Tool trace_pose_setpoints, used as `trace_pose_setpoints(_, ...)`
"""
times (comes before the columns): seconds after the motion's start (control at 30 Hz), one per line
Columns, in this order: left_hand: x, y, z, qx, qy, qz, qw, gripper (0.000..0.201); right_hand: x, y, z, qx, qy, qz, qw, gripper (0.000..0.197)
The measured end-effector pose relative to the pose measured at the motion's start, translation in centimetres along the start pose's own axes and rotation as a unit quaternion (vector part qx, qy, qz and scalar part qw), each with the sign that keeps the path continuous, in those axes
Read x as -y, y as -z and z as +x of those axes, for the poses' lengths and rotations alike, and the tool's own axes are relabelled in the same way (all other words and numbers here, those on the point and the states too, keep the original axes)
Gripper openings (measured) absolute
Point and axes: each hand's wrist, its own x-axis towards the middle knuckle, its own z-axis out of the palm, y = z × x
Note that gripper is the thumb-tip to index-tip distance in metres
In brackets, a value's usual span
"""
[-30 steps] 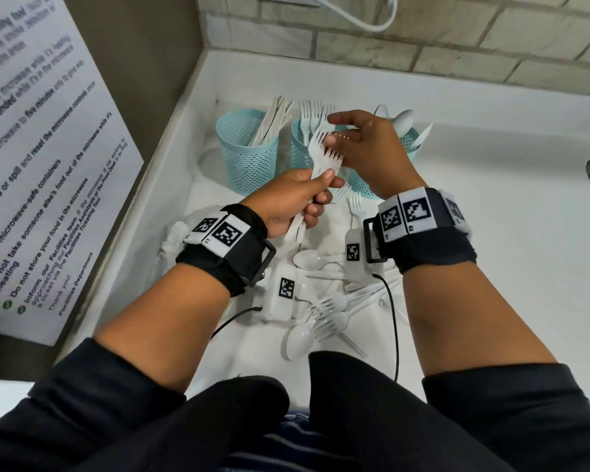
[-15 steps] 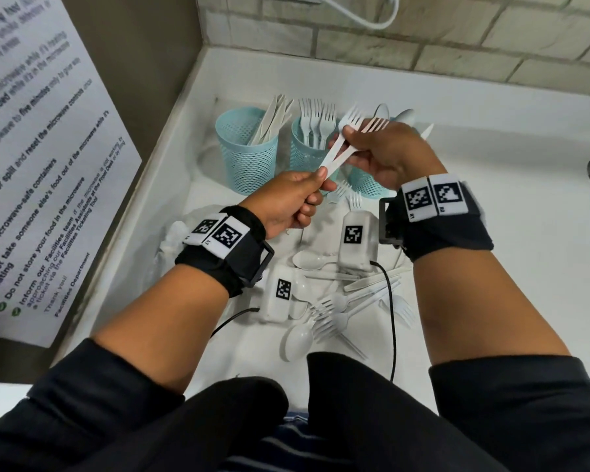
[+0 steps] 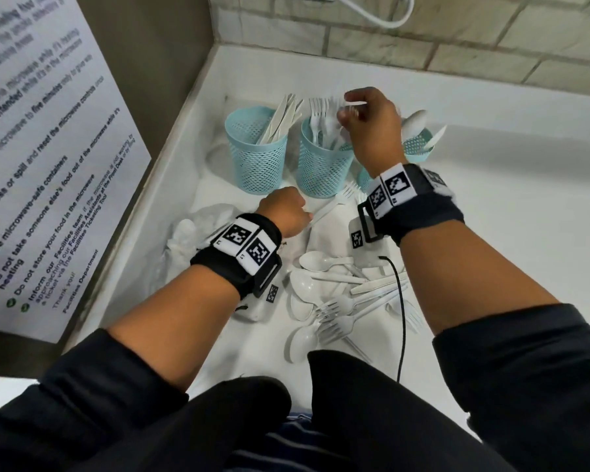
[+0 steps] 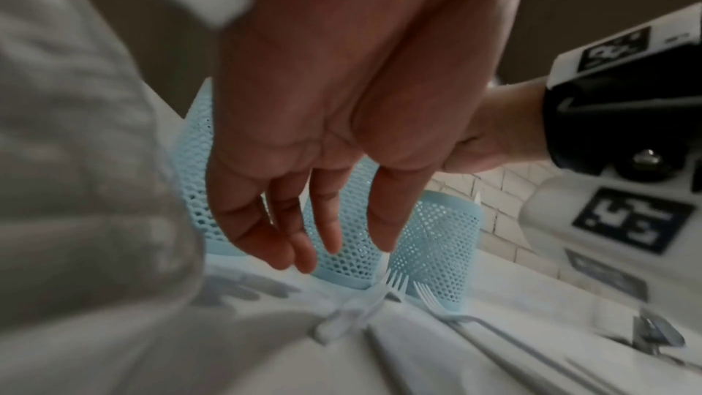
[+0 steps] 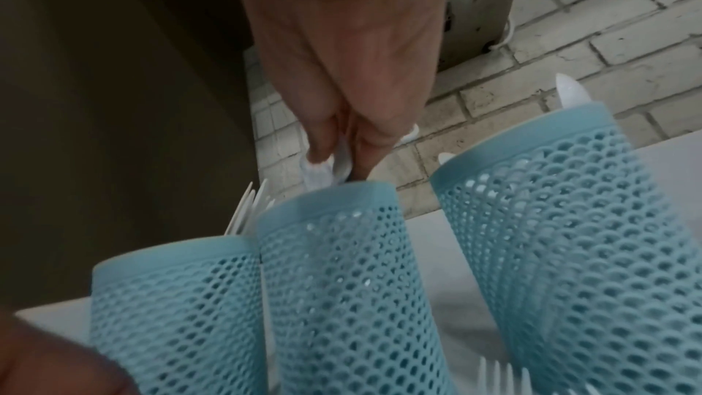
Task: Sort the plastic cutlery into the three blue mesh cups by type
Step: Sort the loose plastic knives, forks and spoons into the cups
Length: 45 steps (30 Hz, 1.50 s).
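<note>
Three pale blue plastic mesh cups stand in a row on the white bench [image 3: 491, 206], near the corner of the brick wall. White plastic knives are held in the left mesh cup [image 3: 258, 155], and white plastic forks in the middle mesh cup [image 3: 321, 165]. The right mesh cup [image 3: 418, 144], with white spoons in it, is largely hidden behind the right wrist in the head view.

The right hand [image 3: 372, 127] is held over the rim of the middle cup. In the right wrist view its fingertips [image 5: 323, 143] are seen pinched on the white ends of forks being held [image 5: 323, 167] just above that rim; the number held cannot be made out because of blur.

The left hand [image 3: 283, 212] is lowered toward the bench in front of the cups. Its grip is seen in the left wrist view as relaxed and loosely spread, holding nothing, above a loose white plastic fork [image 3: 334, 204] lying tines toward the cups; contact cannot be told.

A loose heap of white spoons and forks [image 3: 338, 301] lies nearer the person, partly covered by the forearms and a black cable [image 3: 402, 318]. A crumpled clear plastic bag [image 3: 198, 229] is partly hidden behind the left wrist.
</note>
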Motion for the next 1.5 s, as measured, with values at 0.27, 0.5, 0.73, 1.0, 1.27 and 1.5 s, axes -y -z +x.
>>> trace_pose_setpoints(0.27,-1.5,-2.3,1.3,0.022,-0.027,0.162,0.986,0.050,1.4,5.6,-0.6,0.036,-0.007,-0.035,0.999,0.036)
trace_pose_setpoints(0.5,-2.1,-3.2,1.2,0.017,-0.039,0.233,0.972,0.037,0.7,9.6,-4.1,0.343,-0.157,-0.319,0.869,0.022)
trace_pose_setpoints(0.73,-2.1,-1.7,0.3,0.036,-0.023,0.218,0.975,0.032,-4.6,6.7,-6.1,0.323,-0.193,-0.397,0.837,0.034)
trace_pose_setpoints(1.0,-2.5,0.8,-1.5,0.041,-0.046,0.229,0.971,0.029,-5.2,5.0,-6.7,0.286,-0.186,-0.407,0.847,0.028)
trace_pose_setpoints(1.27,-2.0,1.3,-4.4,0.098,-0.059,0.210,0.971,0.030,-5.0,7.8,-6.5,0.331,-0.156,-0.399,0.841,0.014)
trace_pose_setpoints(1.5,-1.6,-0.4,-7.8,0.131,-0.035,0.216,0.967,0.045,-4.6,9.8,-9.8,0.396,-0.175,-0.483,0.761,0.046)
